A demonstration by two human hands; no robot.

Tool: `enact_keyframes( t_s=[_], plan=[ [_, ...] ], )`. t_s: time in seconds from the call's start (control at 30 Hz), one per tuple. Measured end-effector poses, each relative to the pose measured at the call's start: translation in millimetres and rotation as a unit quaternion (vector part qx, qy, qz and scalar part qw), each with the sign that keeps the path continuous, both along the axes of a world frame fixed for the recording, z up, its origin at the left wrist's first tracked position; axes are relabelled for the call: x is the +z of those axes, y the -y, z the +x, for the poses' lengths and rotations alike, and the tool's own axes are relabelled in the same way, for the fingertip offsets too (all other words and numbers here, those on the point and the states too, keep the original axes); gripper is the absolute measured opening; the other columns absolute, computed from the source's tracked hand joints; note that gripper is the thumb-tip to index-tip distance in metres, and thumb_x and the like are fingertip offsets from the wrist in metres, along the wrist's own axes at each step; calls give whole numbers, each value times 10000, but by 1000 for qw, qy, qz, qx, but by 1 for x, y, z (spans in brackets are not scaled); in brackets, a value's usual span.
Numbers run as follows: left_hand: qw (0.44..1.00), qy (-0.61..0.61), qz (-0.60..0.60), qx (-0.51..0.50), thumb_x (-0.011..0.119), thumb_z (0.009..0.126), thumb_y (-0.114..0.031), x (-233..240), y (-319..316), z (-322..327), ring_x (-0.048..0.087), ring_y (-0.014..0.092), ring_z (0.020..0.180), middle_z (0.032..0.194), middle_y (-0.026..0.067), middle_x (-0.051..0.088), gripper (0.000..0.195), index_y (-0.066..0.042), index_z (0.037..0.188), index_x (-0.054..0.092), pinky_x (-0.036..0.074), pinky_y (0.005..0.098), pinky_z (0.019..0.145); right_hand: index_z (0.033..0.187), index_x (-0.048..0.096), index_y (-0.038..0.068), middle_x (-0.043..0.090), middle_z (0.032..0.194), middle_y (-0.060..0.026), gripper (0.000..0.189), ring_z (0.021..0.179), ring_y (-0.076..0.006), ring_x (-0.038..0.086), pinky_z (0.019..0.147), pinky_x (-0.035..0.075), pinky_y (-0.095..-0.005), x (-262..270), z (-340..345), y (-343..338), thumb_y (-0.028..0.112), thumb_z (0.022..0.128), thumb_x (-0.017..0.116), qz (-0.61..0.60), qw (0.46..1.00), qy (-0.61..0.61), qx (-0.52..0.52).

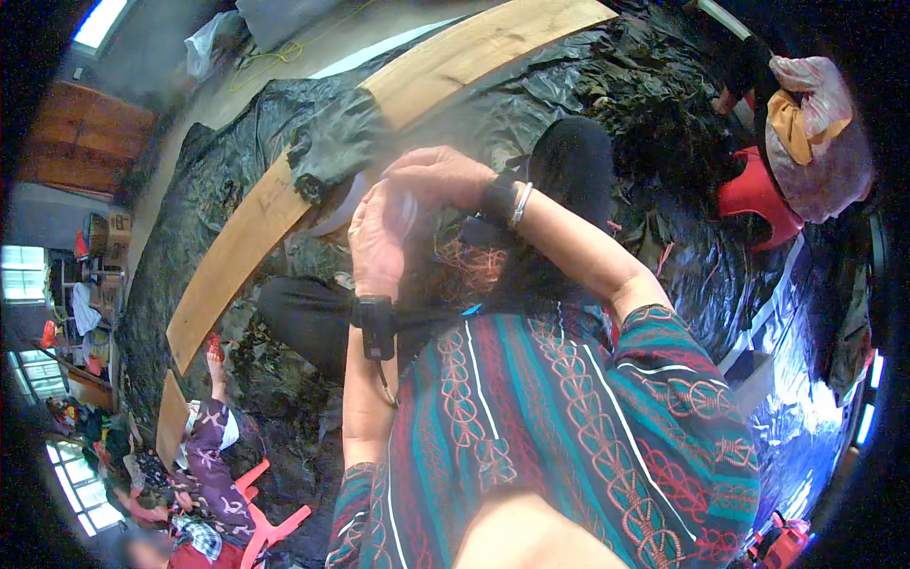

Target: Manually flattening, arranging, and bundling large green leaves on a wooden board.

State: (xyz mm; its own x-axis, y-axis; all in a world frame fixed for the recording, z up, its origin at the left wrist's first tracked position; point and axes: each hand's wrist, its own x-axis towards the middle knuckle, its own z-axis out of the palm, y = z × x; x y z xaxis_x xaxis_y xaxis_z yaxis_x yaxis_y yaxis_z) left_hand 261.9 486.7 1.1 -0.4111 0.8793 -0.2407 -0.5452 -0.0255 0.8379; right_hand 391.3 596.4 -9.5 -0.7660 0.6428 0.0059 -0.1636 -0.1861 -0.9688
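My left hand (380, 231) is raised with its fingers up and bent towards my right hand (444, 174), which arches in from the right. Their fingertips come close together in front of my knees. Between the palms there is a pale blur; whether it is a held thing cannot be made out. Just beyond the fingers, a dark crinkled leaf-like bundle (338, 139) drapes over a long wooden board (238, 263). Below the hands, a tangle of reddish strands (473, 263) lies between my legs.
Black plastic sheeting (160, 284) covers the floor, with a heap of dark leaves (640, 85) at upper right. A red plastic stool (757, 195) stands at right beside another person. At lower left a co-worker (213, 462) sits near a pink stool (266, 523).
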Motion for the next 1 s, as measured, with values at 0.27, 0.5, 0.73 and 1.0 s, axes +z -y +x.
enact_keyframes(
  t_s=[0.27, 0.5, 0.73, 1.0],
  plan=[
    [988, 132, 76, 28, 648, 963, -209, -6, -1, -73, 607, 112, 814, 961, -15, 675, 177, -82, 1084, 673, 515, 265, 749, 1027, 721, 107, 695, 910, 23, 202, 718, -58, 572, 616, 467, -232, 19, -25, -26, 275, 927, 670, -80, 992, -22, -90],
    [958, -224, 50, 174, 639, 974, -219, 101, -16, -123, 590, 62, 845, 984, -10, 673, 241, -64, 1152, 686, 493, 210, 739, 970, 693, 94, 693, 883, 10, 150, 687, -57, 574, 587, 471, -221, 58, -69, -62, 236, 932, 662, -96, 982, -145, -70],
    [892, -418, 24, 170, 657, 965, -183, 54, -73, -188, 576, 66, 865, 945, -8, 692, 203, -28, 1074, 727, 479, 242, 799, 1011, 637, 67, 670, 872, -47, 220, 699, -125, 594, 573, 499, -289, -6, -128, -140, 272, 931, 641, -227, 947, -180, -136],
    [865, -462, -47, 187, 700, 891, -136, -47, -110, -224, 440, 102, 685, 695, 15, 476, 357, 17, 635, 503, 383, 314, 621, 890, 721, 19, 713, 815, -145, 221, 728, -249, 672, 671, 538, -370, -52, -136, -139, 225, 842, 655, 170, 904, 218, -327]
  ],
)
